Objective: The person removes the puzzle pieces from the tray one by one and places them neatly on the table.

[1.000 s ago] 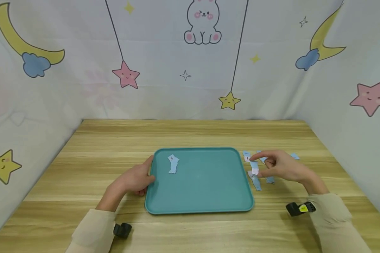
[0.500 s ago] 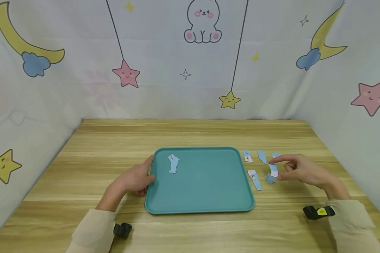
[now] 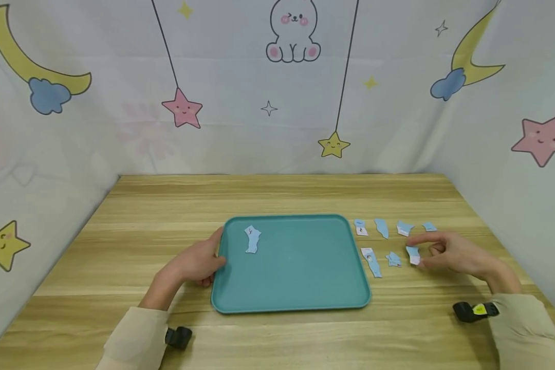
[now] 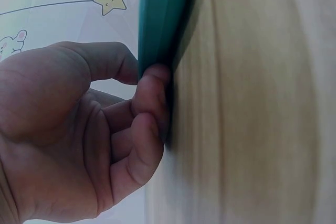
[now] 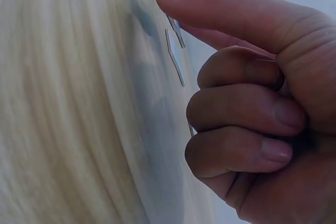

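My left hand point(image 3: 196, 262) grips the left edge of a teal tray point(image 3: 296, 272), thumb over the rim. Close up in the left wrist view, its fingers curl against the tray's side point(image 4: 163, 19) near the tabletop. To the right of the tray, my right hand point(image 3: 462, 259) pinches a blue-and-white card piece point(image 3: 413, 255) between thumb and index finger, low over the table or touching it; I cannot tell which. The other right fingers fold into the palm in the right wrist view. A single irregular light-blue piece point(image 3: 253, 240) lies in the tray's upper left.
Several similar pieces lie right of the tray: a long piece point(image 3: 372, 263), a small jagged piece point(image 3: 393, 259), and a row at the back including a plain blue piece point(image 3: 382, 228). A printed curtain point(image 3: 240, 139) hangs behind the wooden table point(image 3: 176, 205).
My right hand has moved right, away from the tray's edge, carrying the card piece past the jagged one. The left hand and tray have stayed put.
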Action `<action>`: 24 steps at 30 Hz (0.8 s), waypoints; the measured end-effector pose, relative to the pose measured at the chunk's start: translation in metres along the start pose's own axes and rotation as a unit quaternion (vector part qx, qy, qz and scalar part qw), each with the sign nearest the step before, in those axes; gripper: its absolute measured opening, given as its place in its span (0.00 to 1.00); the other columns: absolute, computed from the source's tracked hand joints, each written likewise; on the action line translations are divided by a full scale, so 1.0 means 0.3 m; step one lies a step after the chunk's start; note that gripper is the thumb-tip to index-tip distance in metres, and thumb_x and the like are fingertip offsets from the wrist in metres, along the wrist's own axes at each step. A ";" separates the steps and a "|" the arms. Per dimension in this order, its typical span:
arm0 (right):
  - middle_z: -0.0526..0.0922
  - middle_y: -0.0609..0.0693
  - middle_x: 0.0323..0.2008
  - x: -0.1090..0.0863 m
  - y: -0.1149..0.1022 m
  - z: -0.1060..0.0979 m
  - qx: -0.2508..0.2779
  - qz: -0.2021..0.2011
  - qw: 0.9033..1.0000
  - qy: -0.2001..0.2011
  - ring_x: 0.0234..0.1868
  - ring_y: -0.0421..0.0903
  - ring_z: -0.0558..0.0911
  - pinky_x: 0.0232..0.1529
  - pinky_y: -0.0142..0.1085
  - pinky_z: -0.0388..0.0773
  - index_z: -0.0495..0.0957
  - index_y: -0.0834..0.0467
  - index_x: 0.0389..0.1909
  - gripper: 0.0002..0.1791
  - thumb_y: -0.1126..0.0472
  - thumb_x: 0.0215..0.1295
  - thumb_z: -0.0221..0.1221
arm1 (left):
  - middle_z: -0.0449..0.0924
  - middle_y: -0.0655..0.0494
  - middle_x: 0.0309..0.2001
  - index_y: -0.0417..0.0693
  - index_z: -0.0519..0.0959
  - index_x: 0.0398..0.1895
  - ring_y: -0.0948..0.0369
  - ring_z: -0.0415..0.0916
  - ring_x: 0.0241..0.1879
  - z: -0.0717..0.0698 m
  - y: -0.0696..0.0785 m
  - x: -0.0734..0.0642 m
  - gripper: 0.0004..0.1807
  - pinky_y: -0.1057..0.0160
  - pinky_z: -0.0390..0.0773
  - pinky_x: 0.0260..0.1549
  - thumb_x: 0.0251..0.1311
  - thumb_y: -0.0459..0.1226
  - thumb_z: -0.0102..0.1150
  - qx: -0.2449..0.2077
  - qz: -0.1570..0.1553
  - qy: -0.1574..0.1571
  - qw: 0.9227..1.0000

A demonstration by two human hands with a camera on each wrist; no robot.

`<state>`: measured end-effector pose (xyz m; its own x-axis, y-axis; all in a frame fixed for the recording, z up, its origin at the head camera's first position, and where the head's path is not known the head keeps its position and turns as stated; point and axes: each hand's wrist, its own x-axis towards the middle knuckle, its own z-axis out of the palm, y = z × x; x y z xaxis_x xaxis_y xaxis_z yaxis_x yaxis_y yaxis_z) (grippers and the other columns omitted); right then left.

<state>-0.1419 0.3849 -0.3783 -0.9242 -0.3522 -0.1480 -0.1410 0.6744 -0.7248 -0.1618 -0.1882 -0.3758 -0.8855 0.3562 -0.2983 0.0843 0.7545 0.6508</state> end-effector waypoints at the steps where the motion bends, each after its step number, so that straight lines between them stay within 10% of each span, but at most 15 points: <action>1: 0.55 0.39 0.21 0.001 0.004 -0.001 -0.002 -0.003 1.000 0.000 0.22 0.33 0.57 0.22 0.34 0.61 0.82 0.61 0.63 0.28 0.61 0.62 0.72 | 0.77 0.50 0.17 0.35 0.38 0.86 0.60 0.74 0.13 0.000 0.001 0.000 0.46 0.62 0.76 0.15 0.70 0.31 0.49 0.000 0.000 0.000 1.000; 24: 0.60 0.38 0.21 -0.010 -0.018 -0.014 -0.015 -0.008 1.000 0.011 0.22 0.32 0.60 0.21 0.34 0.62 0.80 0.61 0.66 0.29 0.62 0.63 0.72 | 0.77 0.50 0.17 0.36 0.37 0.86 0.60 0.74 0.13 -0.002 0.005 -0.005 0.46 0.62 0.77 0.15 0.70 0.31 0.49 -0.009 -0.005 -0.003 1.000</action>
<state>-0.1399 0.3850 -0.3712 -0.9288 -0.3501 -0.1216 -0.1665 0.6873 -0.7070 -0.1607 -0.1879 -0.3740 -0.8835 0.3516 -0.3095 0.0662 0.7478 0.6606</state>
